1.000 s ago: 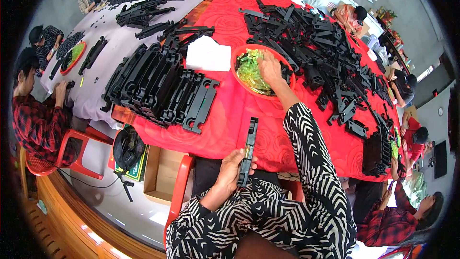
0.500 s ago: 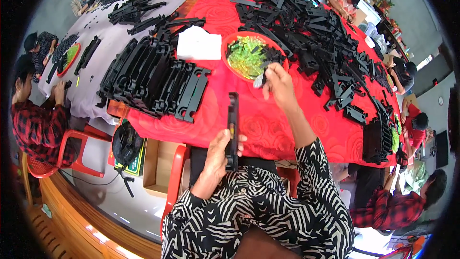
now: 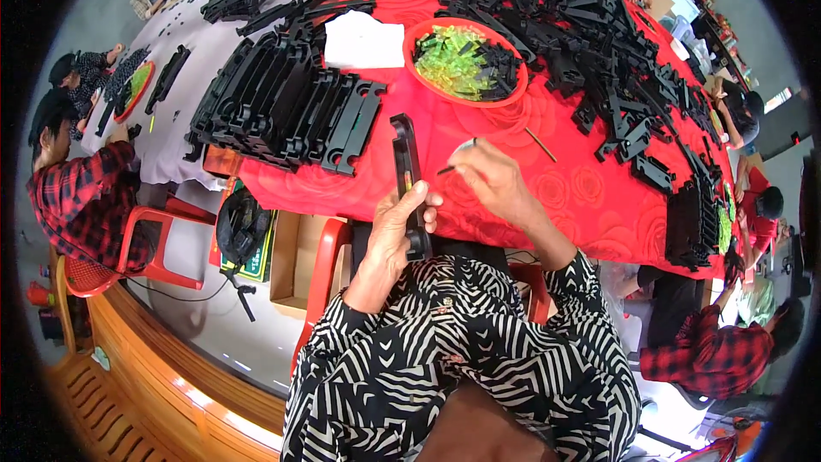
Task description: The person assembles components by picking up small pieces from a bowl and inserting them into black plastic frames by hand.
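My left hand [image 3: 395,233] is closed round a long, narrow black plastic part [image 3: 405,152], which stands nearly upright over the table's near edge. A small yellowish spot shows in its channel beside my thumb. Just right of it, my right hand [image 3: 496,178] pinches a small dark strip [image 3: 445,171] between thumb and fingers, apart from the long part. Beyond both hands sits a red bowl [image 3: 521,96] with translucent yellow-green pieces [image 3: 449,60] and small black pieces [image 3: 503,68] in it.
Stacked black parts [image 3: 274,103] stand left on the red cloth [image 3: 564,197], near white paper [image 3: 363,41]. A large heap of black parts [image 3: 573,26] covers the far right. A thin stick [image 3: 540,145] lies right of my hand. Several people sit around the tables.
My right hand has drawn back from the red bowl toward the long black part, with the small dark strip in its fingers. My left hand keeps its hold. The whole view has shifted slightly.
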### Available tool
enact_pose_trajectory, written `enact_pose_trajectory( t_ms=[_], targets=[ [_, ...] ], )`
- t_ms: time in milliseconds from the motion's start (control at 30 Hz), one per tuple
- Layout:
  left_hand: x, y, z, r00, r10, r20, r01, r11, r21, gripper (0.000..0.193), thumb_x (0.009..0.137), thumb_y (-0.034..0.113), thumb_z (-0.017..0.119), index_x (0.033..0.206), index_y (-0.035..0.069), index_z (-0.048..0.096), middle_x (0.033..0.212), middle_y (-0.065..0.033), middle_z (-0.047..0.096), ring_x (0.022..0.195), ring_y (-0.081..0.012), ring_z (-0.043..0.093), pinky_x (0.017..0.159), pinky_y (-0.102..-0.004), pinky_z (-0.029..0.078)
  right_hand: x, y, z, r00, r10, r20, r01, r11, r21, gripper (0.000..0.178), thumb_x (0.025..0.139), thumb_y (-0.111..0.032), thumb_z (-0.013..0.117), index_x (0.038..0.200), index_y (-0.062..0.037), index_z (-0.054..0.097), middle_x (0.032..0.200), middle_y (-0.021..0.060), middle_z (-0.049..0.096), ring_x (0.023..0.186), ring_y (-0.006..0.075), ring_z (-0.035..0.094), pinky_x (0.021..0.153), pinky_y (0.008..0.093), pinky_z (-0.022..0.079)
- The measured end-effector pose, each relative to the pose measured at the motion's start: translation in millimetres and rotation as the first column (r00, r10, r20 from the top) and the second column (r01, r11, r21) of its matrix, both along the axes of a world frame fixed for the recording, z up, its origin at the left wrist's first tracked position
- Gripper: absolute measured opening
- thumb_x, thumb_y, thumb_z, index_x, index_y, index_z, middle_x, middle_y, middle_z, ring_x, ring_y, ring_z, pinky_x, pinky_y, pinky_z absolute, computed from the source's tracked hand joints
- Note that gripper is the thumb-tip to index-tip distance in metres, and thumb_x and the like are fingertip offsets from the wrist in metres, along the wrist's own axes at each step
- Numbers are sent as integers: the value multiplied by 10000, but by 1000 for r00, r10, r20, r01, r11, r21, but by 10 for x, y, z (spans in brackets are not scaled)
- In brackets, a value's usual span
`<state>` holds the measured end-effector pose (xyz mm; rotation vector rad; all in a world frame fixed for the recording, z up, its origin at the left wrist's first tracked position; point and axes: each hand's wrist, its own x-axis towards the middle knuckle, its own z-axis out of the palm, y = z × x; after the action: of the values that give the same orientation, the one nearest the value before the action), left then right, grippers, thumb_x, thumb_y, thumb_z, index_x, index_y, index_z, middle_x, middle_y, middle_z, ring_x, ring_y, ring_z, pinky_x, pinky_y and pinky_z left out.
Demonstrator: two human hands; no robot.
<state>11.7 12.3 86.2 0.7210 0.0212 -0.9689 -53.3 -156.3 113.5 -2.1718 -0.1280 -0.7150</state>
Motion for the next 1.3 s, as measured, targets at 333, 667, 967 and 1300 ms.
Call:
enact_pose_trajectory(
  t_ms=[333, 667, 967, 1300],
  targets=[
    [-24, -19, -40, 974, 99, 205, -122, 988, 100, 178, 736, 36, 625, 876, 27, 517, 705, -71, 585, 550, -112, 528, 479, -226, 437, -123, 227, -47, 971, 133, 201, -20, 875, -484, 242, 664, -1, 603, 901, -7, 557, 858, 110, 520, 734, 232, 543, 639, 322, 456],
    [-110, 9, 80, 729, 350, 588, -472, 879, 62, 279, 672, -64, 623, 876, 58, 477, 676, 14, 513, 571, -57, 474, 535, -198, 403, -107, 202, 21, 995, -23, -99, 74, 835, 545, 193, 813, -36, 537, 1002, 0, 518, 840, 37, 557, 692, 70, 509, 611, 205, 428],
    [-148, 13, 149, 765, 228, 603, -364, 925, 111, 277, 675, -44, 619, 906, 34, 488, 682, -24, 533, 564, -95, 500, 537, -222, 419, -194, 250, -19, 955, 168, -243, -15, 849, 528, 165, 875, -179, 520, 854, -21, 564, 667, -7, 541, 571, 35, 473, 505, 180, 386],
    [26, 25, -116, 997, -66, -47, 62, 995, -84, 311, 692, -11, 610, 984, -17, 505, 672, -99, 560, 523, -158, 506, 484, -276, 409, -164, 375, -478, 868, 454, 202, -171, -109, 979, 215, 850, -248, 543, 876, -35, 523, 765, 123, 604, 562, 166, 546, 451, 240, 396]
  ],
)
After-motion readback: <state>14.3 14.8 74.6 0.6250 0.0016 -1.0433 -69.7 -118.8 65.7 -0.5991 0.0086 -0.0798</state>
